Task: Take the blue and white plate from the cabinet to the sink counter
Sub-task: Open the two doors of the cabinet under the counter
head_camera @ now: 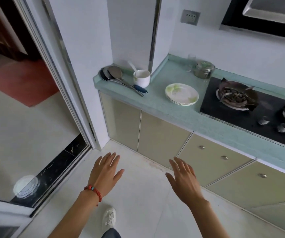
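Observation:
My left hand, with a red bead bracelet at the wrist, hovers flat over the pale floor, fingers apart and holding nothing. My right hand is beside it, also spread and without anything in it, close to the lower cabinet doors. These beige doors and drawers under the counter are all closed. No blue and white plate shows in this view. A small stack of white plates with green leaf print sits on the teal counter.
On the counter stand a white cup, ladles and a spatula, a steel lidded pot and a glass. A black gas hob lies to the right. A sliding door frame opens to the left. My white shoe is below.

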The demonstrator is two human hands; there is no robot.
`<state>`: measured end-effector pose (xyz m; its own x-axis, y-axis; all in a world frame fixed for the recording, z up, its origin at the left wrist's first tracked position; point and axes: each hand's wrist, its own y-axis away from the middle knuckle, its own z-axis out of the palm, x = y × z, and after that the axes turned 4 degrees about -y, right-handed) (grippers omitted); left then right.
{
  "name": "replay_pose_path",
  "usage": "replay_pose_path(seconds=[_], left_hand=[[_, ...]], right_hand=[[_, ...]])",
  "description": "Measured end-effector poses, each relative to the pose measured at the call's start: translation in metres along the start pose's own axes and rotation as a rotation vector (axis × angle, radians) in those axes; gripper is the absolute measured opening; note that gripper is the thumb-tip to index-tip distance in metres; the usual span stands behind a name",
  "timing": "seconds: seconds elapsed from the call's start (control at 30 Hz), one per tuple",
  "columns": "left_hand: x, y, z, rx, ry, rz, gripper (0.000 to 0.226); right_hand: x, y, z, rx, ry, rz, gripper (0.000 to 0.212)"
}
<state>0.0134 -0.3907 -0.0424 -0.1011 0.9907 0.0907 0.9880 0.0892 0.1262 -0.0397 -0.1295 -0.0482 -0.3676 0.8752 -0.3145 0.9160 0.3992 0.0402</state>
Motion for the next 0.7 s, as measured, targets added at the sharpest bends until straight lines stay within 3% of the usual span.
replay_pose_path(seconds=[0.17,0.5,0.6,0.7], left_hand=[[-0.043,-0.05,0.001,0.038,-0.021,0.05,0.052],[-0.115,-0.162,-0.005,-0.008,-0.1,0.194,0.041],[-0.123,-0.195,-0.004,-0.107,-0.062,0.174,0.071],[-0.123,-0.23,0.003,-0.105,-0.045,0.199,0.077]], right_hand=[[-0.029,-0.063,0.014,-0.026,-0.004,0.024,0.05],[-0.07,-0.166,0.036,0.012,-0.054,0.174,0.05],[-0.064,-0.186,0.046,-0.007,-0.048,0.222,0.049],[-0.052,-0.21,0.053,-0.004,-0.061,0.272,0.048]])
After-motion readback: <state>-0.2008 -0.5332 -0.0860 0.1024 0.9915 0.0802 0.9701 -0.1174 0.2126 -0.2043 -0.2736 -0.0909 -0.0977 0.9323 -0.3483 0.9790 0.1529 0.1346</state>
